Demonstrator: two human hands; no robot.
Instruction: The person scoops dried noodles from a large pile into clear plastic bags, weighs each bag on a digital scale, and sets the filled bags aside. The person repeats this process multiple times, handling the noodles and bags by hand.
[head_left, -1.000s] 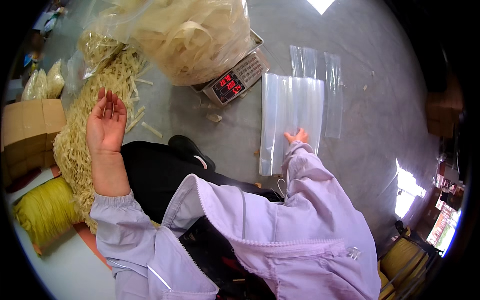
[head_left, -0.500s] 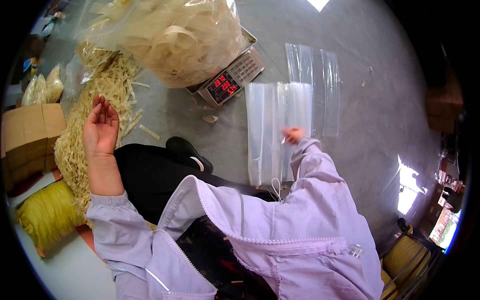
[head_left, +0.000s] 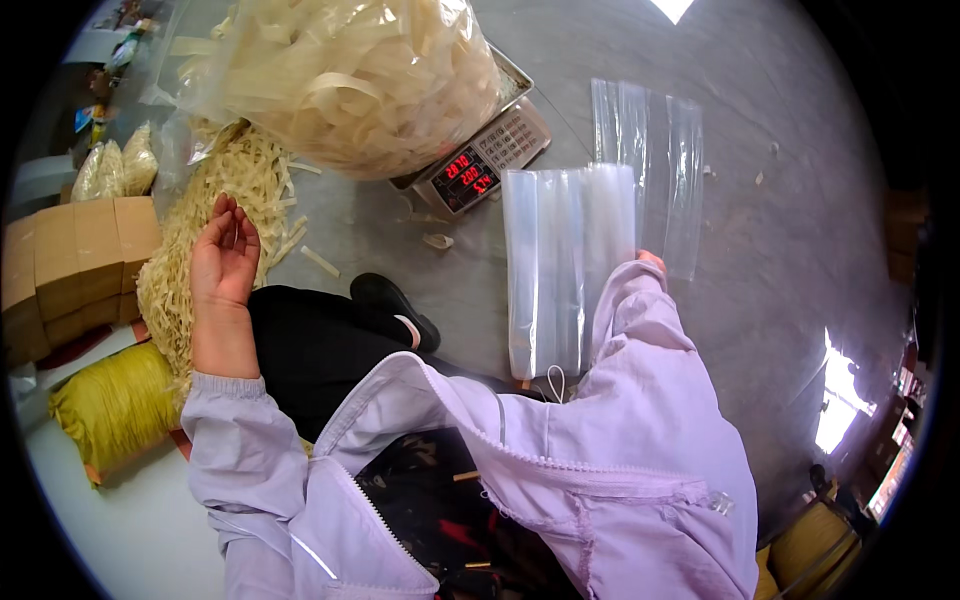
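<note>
My left hand (head_left: 225,262) is raised palm up beside a heap of pale yellowish flat strips (head_left: 165,300); its fingers curl loosely and nothing lies in the palm. My right hand (head_left: 651,261) is at the right edge of a stack of clear plastic bags (head_left: 545,270) spread flat on the floor. The sleeve cuff hides most of that hand, so I cannot see what its fingers do. More clear bags (head_left: 675,150) lie just beyond. A big clear bag full of wide pale strips (head_left: 370,90) rests on a digital scale (head_left: 490,160) with a lit red display.
Brown cardboard boxes (head_left: 85,250) stand at the left, with small filled bags (head_left: 125,168) behind them. A yellow-green sack (head_left: 115,410) lies nearer. My black shoe (head_left: 390,305) and leg extend between the heap and the flat bags. Loose strip pieces (head_left: 322,262) dot the grey floor (head_left: 780,240).
My right hand has moved right, from over the bag stack to its right edge. The whole view has shifted slightly, while my left hand keeps its loose palm-up pose.
</note>
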